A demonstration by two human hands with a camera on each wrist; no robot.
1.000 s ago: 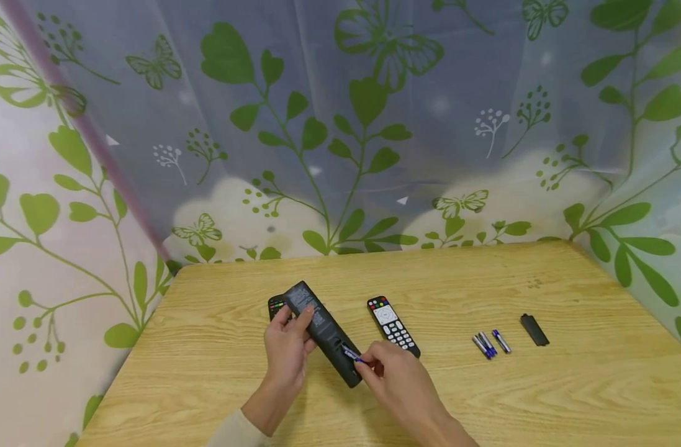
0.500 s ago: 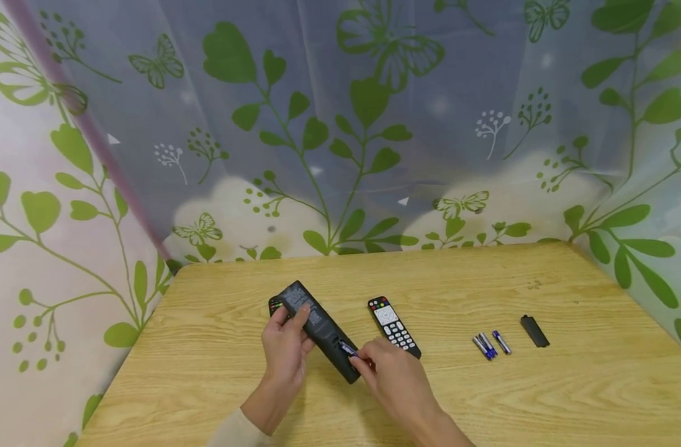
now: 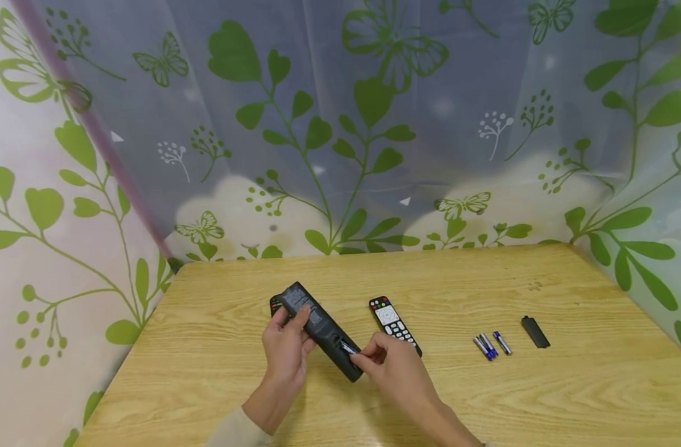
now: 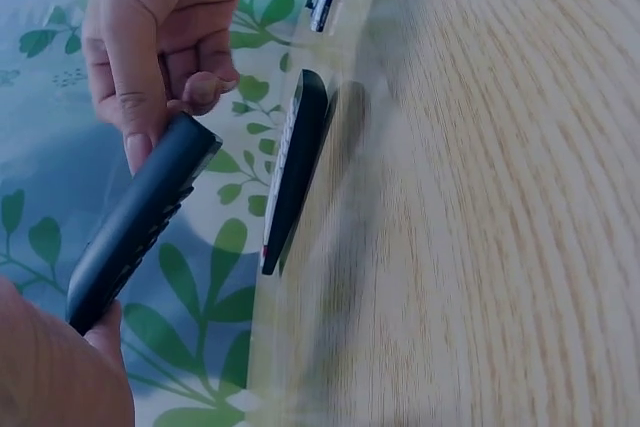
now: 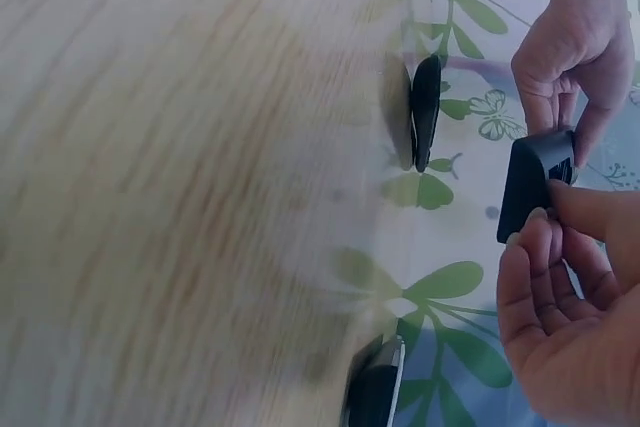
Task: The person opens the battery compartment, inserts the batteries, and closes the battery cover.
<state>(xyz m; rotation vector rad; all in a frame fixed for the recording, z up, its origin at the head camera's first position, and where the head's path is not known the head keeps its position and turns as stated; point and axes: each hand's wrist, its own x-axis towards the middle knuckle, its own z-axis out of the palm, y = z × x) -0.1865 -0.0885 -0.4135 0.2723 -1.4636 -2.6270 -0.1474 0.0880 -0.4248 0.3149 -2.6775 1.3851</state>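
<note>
In the head view, a black remote control (image 3: 318, 323) is held back side up above the table, its battery compartment uncovered. My left hand (image 3: 284, 349) grips its upper half, thumb across the printed label. A blue-and-silver battery (image 3: 348, 347) lies slanted in the compartment near the lower end. The fingertips of my right hand (image 3: 398, 375) pinch at that battery's outer end. From the right wrist, the right thumb (image 5: 575, 205) is seen at the compartment, other fingers beneath the remote. The left wrist view shows the remote (image 4: 140, 222) edge-on, its buttons facing down.
A black remote with white buttons (image 3: 387, 315) lies face up right of centre. Another remote (image 3: 275, 304) sits partly hidden behind the held one. Several loose batteries (image 3: 488, 346) and a black battery cover (image 3: 536, 332) lie on the wooden table (image 3: 586, 385), farther right.
The battery's outer end has gone down into the compartment, and the right fingers have followed it slightly upward and left. The held remote has shifted only a little.
</note>
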